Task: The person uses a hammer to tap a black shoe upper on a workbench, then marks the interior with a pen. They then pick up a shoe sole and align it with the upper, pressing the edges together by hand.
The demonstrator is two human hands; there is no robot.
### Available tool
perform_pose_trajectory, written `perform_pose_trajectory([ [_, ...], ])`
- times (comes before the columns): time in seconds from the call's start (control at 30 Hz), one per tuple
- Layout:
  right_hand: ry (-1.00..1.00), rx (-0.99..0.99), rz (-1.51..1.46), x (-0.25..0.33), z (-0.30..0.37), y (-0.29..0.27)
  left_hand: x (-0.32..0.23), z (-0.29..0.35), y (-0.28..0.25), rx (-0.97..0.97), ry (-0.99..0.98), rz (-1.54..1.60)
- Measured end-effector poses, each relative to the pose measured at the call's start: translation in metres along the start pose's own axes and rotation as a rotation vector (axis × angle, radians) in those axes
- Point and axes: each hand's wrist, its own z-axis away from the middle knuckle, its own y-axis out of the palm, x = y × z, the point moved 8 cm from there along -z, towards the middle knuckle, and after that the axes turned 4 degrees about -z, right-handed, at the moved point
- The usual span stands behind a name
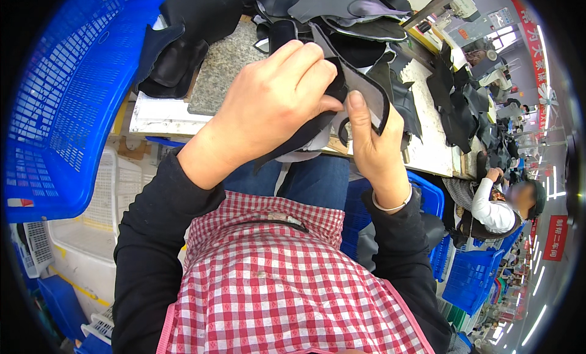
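A black leather piece with a grey lining (369, 91), perhaps part of a shoe upper, is held up between both hands above the table's near edge. My left hand (278, 97) pinches its left side, fingers curled and thumb pressed towards the middle. On the other side my right hand (379, 143) grips the lined edge, thumb on top; the other fingers are mostly hidden behind the piece. Its lower black part hangs below my left hand, over my lap. Just beyond lie more black leather pieces (342, 9) in a loose heap.
A large blue plastic basket (67, 134) stands at the left. Folded black leather pieces (177, 54) rest beside a grey stone slab (223, 67) on the table. More leather (455, 103) covers the table's right side. Further right, a co-worker (491, 201) sits near blue crates (471, 281).
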Motion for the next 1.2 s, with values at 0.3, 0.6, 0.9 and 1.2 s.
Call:
perform_pose_trajectory([
  [0.3,-0.067,-0.020,0.121,0.001,-0.002,0.004,-0.009,-0.009,0.007,0.062,-0.048,-0.170],
  [0.6,-0.168,-0.066,0.214,0.011,0.002,0.016,0.009,0.000,0.002,-0.025,-0.152,-0.050],
  [0.9,-0.142,-0.039,0.210,0.010,0.005,0.015,0.014,0.005,0.001,0.049,-0.127,0.041],
  [1.2,-0.016,0.009,0.134,0.005,-0.005,0.016,0.008,0.011,0.000,-0.017,-0.031,0.026],
])
